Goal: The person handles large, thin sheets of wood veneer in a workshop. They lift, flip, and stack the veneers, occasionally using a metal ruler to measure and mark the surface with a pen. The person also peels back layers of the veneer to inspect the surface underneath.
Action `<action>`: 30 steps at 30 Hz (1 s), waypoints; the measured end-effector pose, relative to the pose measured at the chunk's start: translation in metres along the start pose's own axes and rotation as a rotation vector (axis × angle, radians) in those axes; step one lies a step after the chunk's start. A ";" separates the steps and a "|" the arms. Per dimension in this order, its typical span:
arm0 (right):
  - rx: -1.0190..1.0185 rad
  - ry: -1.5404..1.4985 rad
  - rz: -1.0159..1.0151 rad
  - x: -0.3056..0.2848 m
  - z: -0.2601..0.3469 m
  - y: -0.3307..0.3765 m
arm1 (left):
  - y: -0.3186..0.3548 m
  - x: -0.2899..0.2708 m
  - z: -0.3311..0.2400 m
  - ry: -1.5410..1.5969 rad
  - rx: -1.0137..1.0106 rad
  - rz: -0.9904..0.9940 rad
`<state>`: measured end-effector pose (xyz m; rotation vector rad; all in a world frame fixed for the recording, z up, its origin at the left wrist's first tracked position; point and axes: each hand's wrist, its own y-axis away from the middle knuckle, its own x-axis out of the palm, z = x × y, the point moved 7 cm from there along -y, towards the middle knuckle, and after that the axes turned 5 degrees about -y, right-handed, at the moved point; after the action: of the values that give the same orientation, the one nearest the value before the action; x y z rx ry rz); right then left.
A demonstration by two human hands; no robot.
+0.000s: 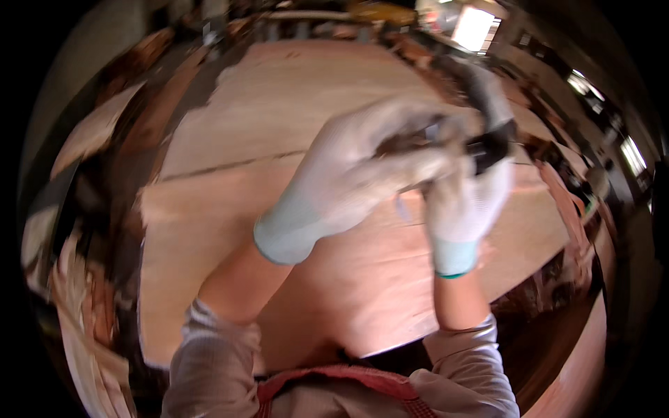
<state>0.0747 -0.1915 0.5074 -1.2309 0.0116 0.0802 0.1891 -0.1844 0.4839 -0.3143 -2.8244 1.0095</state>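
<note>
Both my hands wear white gloves with pale green cuffs and are raised together over the sheets. My left hand point(355, 160) is closed, its fingertips meeting the fingers of the other hand. Smeared by motion, my right hand point(467, 195) is wrapped round a dark object point(491, 146) with a black part and a grey upper part; its kind cannot be made out. Beneath them lies a large, thin pinkish-tan sheet, seemingly wood veneer point(209, 230). Behind it, along a dark uneven seam, is a second pale sheet point(286, 90).
Loose strips of thin wood point(87, 327) hang at the left, near more sheets point(97, 129). Torn reddish scraps point(550, 279) lie past the right edge of the near sheet. A bright window point(476, 29) shows at the back.
</note>
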 end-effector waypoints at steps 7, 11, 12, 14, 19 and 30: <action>0.957 -0.832 0.437 0.184 0.056 0.080 | 0.140 -0.166 -0.123 -0.664 0.038 -0.501; 1.612 -1.103 0.747 0.314 0.091 0.232 | 0.298 -0.299 -0.123 -0.577 -0.172 -0.978; 1.586 -1.106 0.879 0.338 0.105 0.258 | 0.347 -0.325 -0.114 -0.603 -0.253 -1.016; 1.932 -1.148 0.889 0.380 0.126 0.315 | 0.440 -0.362 -0.088 -0.546 -0.446 -1.163; 1.966 -0.924 0.915 0.456 0.098 0.445 | 0.608 -0.418 0.009 -0.617 -0.652 -1.223; 1.857 -0.513 0.649 0.534 0.000 0.532 | 0.563 -0.531 0.088 -1.314 -0.758 -0.858</action>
<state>0.5709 0.0144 -0.0212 0.7095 0.0282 0.7550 0.7737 0.0618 0.0320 1.9926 -3.4372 -0.2594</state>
